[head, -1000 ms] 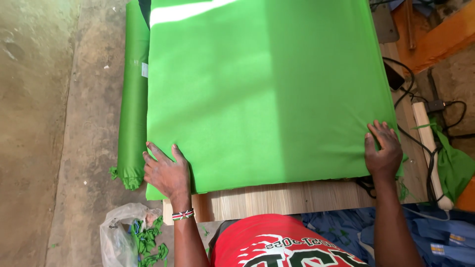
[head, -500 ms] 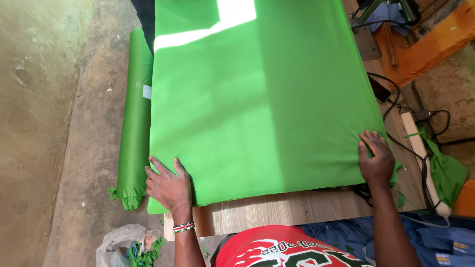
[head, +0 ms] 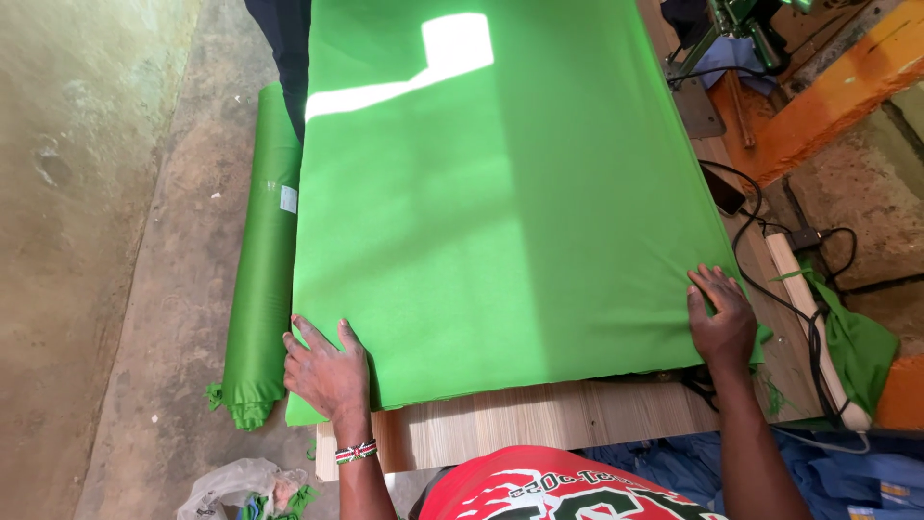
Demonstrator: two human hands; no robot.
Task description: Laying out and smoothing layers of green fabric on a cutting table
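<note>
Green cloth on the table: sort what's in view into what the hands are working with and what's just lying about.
In hand:
green cloth
left hand, flat on its near corner
right hand, on its right edge
wooden table

Lying about:
green fabric roll
plastic bag
black cables

A roll of green cloth (head: 262,279) lay on the concrete floor (head: 144,289), a plastic bag (head: 236,486) with scraps near it, black cables (head: 770,250) ran beside the wooden table (head: 539,424), a sewing machine (head: 746,24) stood far behind
</note>
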